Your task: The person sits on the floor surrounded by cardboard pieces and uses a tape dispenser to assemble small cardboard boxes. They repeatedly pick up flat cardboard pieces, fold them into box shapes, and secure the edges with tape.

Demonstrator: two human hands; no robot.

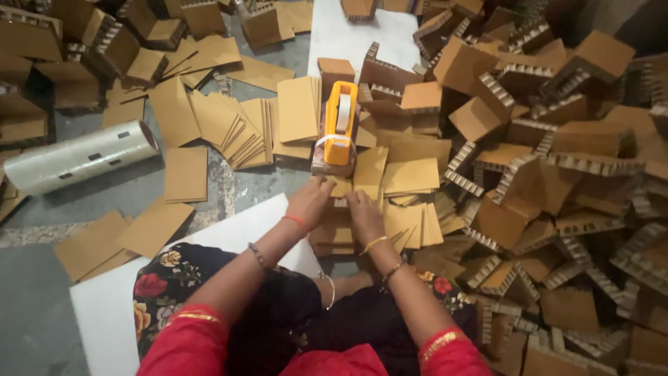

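My left hand (pixel 311 200) and my right hand (pixel 363 212) both press down on a small stack of brown cardboard pieces (pixel 332 233) on the floor in front of my lap. Fingers of both hands curl over the stack's top edges. Just beyond the hands stands a yellow tape dispenser (pixel 340 125) with a white tape roll, resting on more cardboard. Flat cardboard sheets (pixel 410 175) lie around the stack.
A big heap of honeycomb cardboard corner blocks (pixel 557 174) fills the right side. Fanned flat sheets (pixel 236 125) lie at the left centre. A large clear film roll (pixel 80 157) rests on the grey floor at left. White boards (pixel 104 306) lie under me.
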